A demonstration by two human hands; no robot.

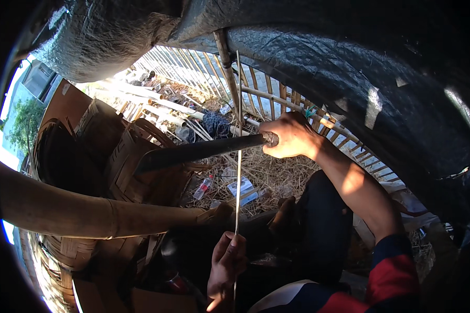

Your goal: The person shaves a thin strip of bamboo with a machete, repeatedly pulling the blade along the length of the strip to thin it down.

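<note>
My right hand is closed round the handle of a long dark-bladed machete. Its blade points left and lies across a thin pale bamboo strip; whether the edge touches the strip I cannot tell. Lower down, my left hand pinches that strip, which stands nearly upright, its top reaching toward the dark tarp and its lower end running below my fist.
A thick bamboo pole crosses from the left at knee height. Woven bamboo baskets are stacked behind it. A slatted bamboo fence runs along the far side, under a black tarp. Straw and a plastic bottle litter the ground.
</note>
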